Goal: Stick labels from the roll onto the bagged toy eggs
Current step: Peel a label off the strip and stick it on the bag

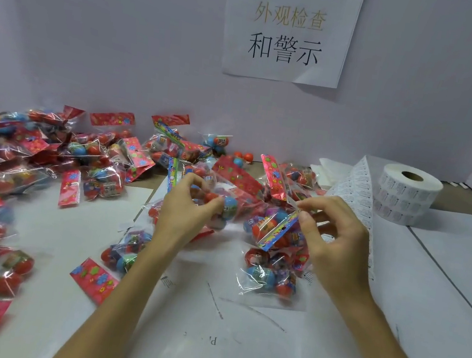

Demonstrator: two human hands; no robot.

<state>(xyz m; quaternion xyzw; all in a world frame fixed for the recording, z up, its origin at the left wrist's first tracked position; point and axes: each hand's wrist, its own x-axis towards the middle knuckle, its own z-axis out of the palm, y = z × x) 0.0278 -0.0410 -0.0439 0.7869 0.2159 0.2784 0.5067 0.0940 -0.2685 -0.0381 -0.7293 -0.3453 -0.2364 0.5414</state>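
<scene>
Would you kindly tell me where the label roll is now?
In the head view, the label roll sits far right on the table near the back wall, beyond the right hand, its loose strip trailing toward it.

Person's arms, head view. The left hand [183,215] and right hand [336,244] are shown bare, each joined to a slender forearm: left forearm [118,299], right forearm [388,339]. Both forearms are left uncovered along the whole length in view (up to the lower edge). A short, plain nail is seen on the right thumb [305,220].
</scene>
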